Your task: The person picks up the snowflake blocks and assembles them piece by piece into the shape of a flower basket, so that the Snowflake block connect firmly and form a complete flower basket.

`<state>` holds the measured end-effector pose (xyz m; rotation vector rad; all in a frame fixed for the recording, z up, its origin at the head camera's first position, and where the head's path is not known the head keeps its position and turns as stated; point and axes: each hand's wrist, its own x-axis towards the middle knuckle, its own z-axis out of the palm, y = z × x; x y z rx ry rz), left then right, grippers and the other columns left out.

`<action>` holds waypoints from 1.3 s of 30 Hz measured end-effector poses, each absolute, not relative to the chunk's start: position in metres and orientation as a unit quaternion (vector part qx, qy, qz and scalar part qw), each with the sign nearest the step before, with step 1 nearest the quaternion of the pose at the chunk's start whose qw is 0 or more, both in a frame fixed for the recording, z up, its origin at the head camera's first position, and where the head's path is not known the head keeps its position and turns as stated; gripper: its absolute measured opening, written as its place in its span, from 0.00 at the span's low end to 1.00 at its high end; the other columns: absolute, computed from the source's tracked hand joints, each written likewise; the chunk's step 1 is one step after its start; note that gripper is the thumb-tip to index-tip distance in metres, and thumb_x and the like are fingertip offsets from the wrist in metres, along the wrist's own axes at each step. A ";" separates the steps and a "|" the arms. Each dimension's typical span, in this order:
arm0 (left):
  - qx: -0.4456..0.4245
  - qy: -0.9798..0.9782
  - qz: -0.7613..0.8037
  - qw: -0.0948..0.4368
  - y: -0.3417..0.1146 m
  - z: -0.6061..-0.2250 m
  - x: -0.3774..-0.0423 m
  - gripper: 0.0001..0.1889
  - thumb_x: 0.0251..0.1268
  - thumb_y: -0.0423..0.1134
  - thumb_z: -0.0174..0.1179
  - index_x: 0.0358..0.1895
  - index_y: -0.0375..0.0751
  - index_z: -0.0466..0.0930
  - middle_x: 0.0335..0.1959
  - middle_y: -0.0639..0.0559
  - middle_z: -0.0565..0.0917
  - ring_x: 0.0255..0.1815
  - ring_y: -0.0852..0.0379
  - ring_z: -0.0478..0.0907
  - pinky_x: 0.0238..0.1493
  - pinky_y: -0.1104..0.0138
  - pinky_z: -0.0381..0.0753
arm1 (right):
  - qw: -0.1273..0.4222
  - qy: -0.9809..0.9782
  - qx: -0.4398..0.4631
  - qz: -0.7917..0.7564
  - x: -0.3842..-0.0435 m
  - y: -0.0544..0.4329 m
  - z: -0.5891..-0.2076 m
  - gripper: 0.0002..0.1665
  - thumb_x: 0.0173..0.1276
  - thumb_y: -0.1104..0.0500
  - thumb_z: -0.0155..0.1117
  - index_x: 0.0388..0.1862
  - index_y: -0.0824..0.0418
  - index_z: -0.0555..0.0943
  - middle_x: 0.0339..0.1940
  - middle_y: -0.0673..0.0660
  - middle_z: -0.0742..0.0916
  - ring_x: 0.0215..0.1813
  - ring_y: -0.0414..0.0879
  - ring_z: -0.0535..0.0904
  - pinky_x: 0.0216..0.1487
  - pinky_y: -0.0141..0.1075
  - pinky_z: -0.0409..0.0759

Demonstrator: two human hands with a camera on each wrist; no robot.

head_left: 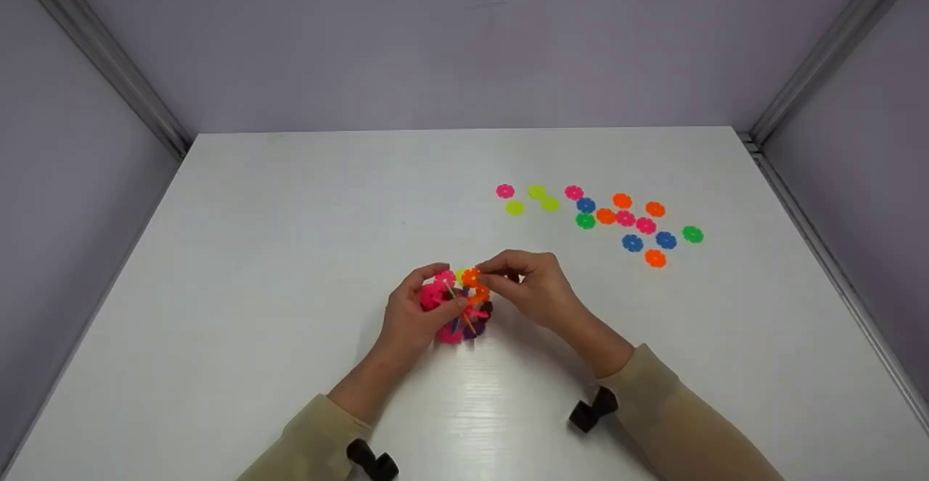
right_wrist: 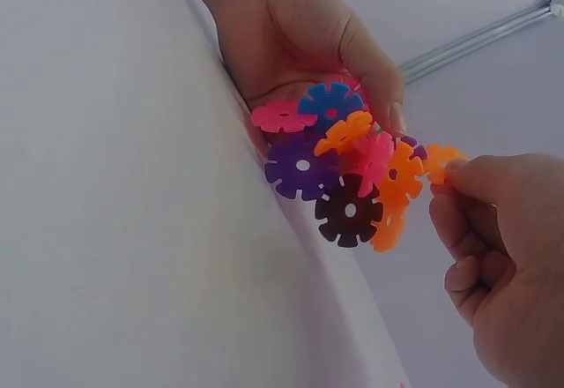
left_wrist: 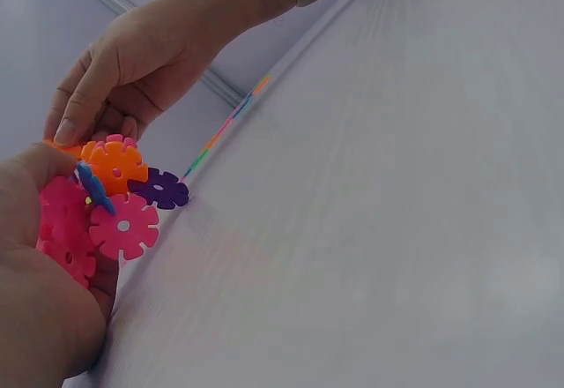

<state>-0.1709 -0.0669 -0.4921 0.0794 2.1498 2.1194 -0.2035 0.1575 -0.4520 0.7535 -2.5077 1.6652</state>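
Observation:
A cluster of interlocked snowflake discs [head_left: 450, 334], pink, orange, purple, blue and dark ones among them, is held above the table's front middle. My left hand [head_left: 412, 314] grips the cluster from its left side, thumb across the front. On the other side my right hand [head_left: 533, 286] pinches an orange snowflake disc [right_wrist: 442, 164] between thumb and forefinger, at the cluster's edge. Whether that disc is slotted into its neighbour I cannot tell. In the right wrist view a purple disc [right_wrist: 286, 176] and a dark disc [right_wrist: 332, 219] face the camera.
Several loose discs lie on the white table [head_left: 290, 212] at the back right, among them a yellow one [head_left: 514, 208], a green one [head_left: 692, 234] and a blue one [head_left: 632, 244]. Grey-purple panels [head_left: 464, 46] stand behind the table and at both sides.

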 end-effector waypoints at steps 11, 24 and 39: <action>0.016 0.720 0.692 0.048 -0.067 -0.491 -0.170 0.32 0.65 0.42 0.77 0.71 0.43 0.77 0.65 0.50 0.82 0.65 0.51 0.80 0.62 0.62 0.83 | 0.024 -0.813 0.263 0.518 -0.202 0.154 -0.454 0.06 0.74 0.62 0.73 0.44 0.55 0.93 0.40 0.46 0.93 0.34 0.46 0.79 0.35 0.32 0.79; 0.007 0.716 0.697 0.049 -0.065 -0.489 -0.175 0.33 0.67 0.43 0.75 0.72 0.45 0.72 0.62 0.47 0.81 0.61 0.49 0.80 0.62 0.62 0.84 | 0.017 -0.797 0.188 0.574 -0.241 0.184 -0.458 0.14 0.79 0.57 0.68 0.57 0.62 0.87 0.46 0.53 0.91 0.45 0.51 0.87 0.48 0.40 0.88; -0.036 0.718 0.691 0.075 -0.066 -0.487 -0.176 0.36 0.63 0.42 0.77 0.69 0.48 0.66 0.58 0.42 0.82 0.59 0.47 0.82 0.55 0.60 0.88 | -0.031 -0.845 -0.001 0.534 -0.322 0.196 -0.480 0.20 0.77 0.54 0.69 0.65 0.49 0.84 0.62 0.48 0.84 0.56 0.51 0.79 0.56 0.35 0.84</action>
